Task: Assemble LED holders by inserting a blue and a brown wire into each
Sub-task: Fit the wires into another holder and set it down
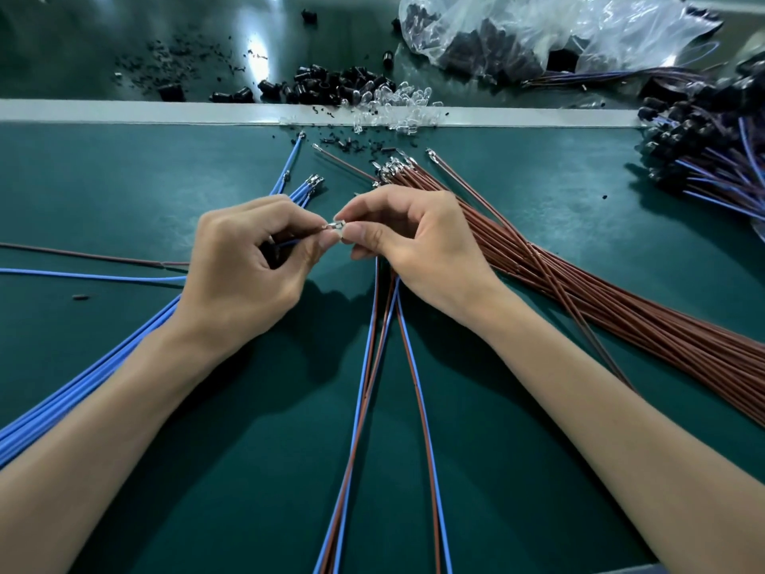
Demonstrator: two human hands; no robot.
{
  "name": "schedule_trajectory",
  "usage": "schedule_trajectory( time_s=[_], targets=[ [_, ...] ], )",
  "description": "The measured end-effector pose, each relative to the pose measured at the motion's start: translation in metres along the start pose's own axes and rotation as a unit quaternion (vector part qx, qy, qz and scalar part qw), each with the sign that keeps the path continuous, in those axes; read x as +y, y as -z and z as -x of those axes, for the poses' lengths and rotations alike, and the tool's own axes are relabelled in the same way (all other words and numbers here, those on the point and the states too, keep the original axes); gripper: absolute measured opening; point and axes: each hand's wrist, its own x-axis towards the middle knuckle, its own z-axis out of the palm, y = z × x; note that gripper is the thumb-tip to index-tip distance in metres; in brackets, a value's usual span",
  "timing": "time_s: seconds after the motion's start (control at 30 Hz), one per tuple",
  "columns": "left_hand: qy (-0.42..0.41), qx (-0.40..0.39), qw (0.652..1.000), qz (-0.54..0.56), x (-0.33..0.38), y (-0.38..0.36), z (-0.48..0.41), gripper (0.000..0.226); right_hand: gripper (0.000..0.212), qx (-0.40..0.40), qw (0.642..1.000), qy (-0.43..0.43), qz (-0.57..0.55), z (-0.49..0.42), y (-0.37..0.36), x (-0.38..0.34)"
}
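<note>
My right hand [418, 250] pinching small clear plastic holder [339, 229] at fingertips, left hand [248, 267] pinching thin blue wire [289, 243], tip at holder

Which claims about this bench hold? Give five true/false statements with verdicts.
1. The brown insulated wire bundle lies right of the right hand. True.
2. The blue insulated wire bundle lies there too. False: it lies on the left.
3. The right hand pinches a small clear plastic holder. True.
4. The clear plastic bag of black parts sits near the person. False: far right.
5. The left hand lies flat. False: it pinches a single blue wire at the holder.
</note>
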Motion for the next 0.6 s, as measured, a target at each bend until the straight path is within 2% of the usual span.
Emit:
schedule_trajectory(
  time_s=[0.3, 0.5, 0.6],
  targets=[
    [-0.014, -0.007, 1.000, -0.015, 0.0013, -0.0006, 0.0008, 0.014, 0.013, -0.030, 0.999, -0.016, -0.036, 0.0000, 0.0084, 0.0008],
    [0.004, -0.016, 1.000, 0.003, 0.0013, 0.0008, 0.0006, 0.013, 0.013, -0.015, 0.999, 0.024, 0.019, 0.0024, 0.0017, 0.0001],
    [0.000, -0.013, 1.000, 0.001, 0.0017, 0.0007, 0.0009, 0.010, 0.010, -0.011, 1.000, 0.004, 0.006, 0.0014, 0.0031, 0.0019]
  ],
)
